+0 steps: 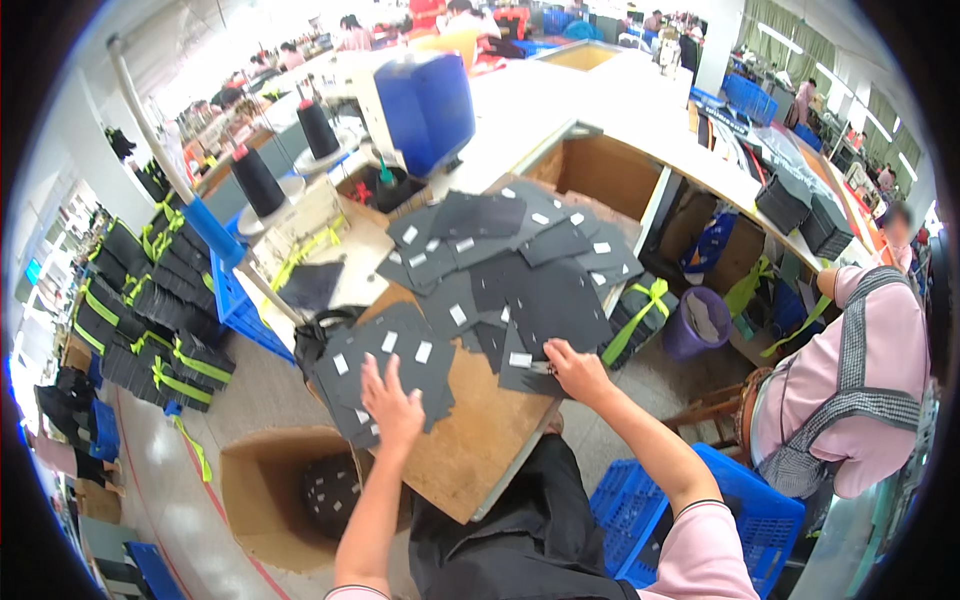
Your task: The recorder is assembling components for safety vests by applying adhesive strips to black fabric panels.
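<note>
My left hand (pixel 393 408) is spread open, resting on or just above a pile of dark grey fabric pieces (pixel 340 388) with small white labels. At the right edge of the wooden board, my right hand (pixel 582 372) is closed. A small greyish thing shows at its fingertips, too hidden to name, over a dark piece with a white label (pixel 519 360). Beyond both hands a larger heap of dark labelled pieces (pixel 555 290) overlaps across the table. Bare brown wood (pixel 485 430) shows between my hands.
A sewing machine with black thread cones (pixel 318 130) stands at the far left near a blue container (pixel 425 110). Below the board are a cardboard box (pixel 265 480) and a blue crate (pixel 745 510). A co-worker (pixel 840 390) sits at the right, beyond a purple bin (pixel 690 335).
</note>
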Motion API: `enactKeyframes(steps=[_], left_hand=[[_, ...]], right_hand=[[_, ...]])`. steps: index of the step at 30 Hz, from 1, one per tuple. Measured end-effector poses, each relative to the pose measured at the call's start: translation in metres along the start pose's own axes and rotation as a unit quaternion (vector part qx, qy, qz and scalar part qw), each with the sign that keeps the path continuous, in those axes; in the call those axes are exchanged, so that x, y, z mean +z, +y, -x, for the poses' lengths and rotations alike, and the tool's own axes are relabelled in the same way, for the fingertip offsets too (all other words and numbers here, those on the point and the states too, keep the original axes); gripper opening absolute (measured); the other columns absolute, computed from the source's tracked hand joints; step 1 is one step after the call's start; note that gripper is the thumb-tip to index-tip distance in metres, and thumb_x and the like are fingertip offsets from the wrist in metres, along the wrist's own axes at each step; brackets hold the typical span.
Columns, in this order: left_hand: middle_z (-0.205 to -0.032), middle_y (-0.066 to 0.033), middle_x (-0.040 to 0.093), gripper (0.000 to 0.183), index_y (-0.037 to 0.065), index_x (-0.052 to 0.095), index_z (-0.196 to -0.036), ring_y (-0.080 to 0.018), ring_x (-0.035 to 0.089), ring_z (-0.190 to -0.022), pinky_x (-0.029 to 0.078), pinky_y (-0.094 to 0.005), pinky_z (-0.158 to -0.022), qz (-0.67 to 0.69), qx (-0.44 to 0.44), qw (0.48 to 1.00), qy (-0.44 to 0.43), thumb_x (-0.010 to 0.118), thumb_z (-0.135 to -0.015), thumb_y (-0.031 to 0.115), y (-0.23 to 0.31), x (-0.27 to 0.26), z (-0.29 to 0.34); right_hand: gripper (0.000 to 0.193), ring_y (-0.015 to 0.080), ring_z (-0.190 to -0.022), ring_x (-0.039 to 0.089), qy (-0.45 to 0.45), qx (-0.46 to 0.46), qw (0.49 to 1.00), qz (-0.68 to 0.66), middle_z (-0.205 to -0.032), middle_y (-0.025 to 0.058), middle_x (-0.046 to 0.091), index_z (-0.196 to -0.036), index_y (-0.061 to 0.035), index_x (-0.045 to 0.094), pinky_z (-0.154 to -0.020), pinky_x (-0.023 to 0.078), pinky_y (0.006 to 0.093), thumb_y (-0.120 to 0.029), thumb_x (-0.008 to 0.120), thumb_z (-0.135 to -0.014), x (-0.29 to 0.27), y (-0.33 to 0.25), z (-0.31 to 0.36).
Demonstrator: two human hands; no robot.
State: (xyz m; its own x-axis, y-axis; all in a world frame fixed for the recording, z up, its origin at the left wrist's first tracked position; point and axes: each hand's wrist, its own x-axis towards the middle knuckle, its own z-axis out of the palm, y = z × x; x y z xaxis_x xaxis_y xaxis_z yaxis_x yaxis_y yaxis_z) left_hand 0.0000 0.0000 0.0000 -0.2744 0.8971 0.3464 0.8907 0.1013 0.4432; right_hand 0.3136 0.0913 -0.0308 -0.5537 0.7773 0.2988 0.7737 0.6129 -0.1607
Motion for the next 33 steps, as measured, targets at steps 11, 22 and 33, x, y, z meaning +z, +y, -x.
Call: enactKeyframes(steps=[11,22,33], left_hand=[[-0.138,-0.0138,0.035,0.069,0.005,0.033,-0.135,-0.0265,0.043,-0.120,0.042,-0.0365,-0.092,0.400,-0.047,0.910,-0.094,0.069,-0.076,0.012,0.066,-0.027,0.003],[-0.139,-0.0140,0.038,0.083,0.005,0.034,-0.136,-0.0287,0.035,-0.129,0.031,-0.0436,-0.102,0.488,-0.062,0.862,-0.119,0.079,-0.069,0.021,0.075,-0.037,-0.019],[-0.093,-0.0067,0.065,0.034,-0.001,0.063,-0.102,-0.0136,0.060,-0.084,0.048,-0.0275,-0.076,0.589,-0.276,0.688,-0.323,0.075,-0.074,0.013,0.065,-0.100,0.049]], right_hand=[[0.028,0.0278,-0.072,0.062,0.282,0.054,0.949,-0.129,-0.090,0.0026,0.058,-0.092,-0.0120,0.057,-0.058,0.050,0.0368,-0.003,0.066,-0.068,-0.075,-0.035,-0.042],[0.023,0.0159,-0.062,0.056,0.236,0.106,0.889,-0.378,-0.077,0.0068,0.057,-0.087,-0.0011,0.056,-0.055,0.044,0.0255,0.006,0.066,-0.067,-0.088,-0.071,-0.012],[0.007,0.0017,-0.062,0.048,0.067,0.351,0.661,-0.660,-0.073,-0.0035,0.057,-0.088,-0.0024,0.060,-0.051,0.038,0.0169,-0.009,0.060,-0.085,-0.109,-0.127,0.062]])
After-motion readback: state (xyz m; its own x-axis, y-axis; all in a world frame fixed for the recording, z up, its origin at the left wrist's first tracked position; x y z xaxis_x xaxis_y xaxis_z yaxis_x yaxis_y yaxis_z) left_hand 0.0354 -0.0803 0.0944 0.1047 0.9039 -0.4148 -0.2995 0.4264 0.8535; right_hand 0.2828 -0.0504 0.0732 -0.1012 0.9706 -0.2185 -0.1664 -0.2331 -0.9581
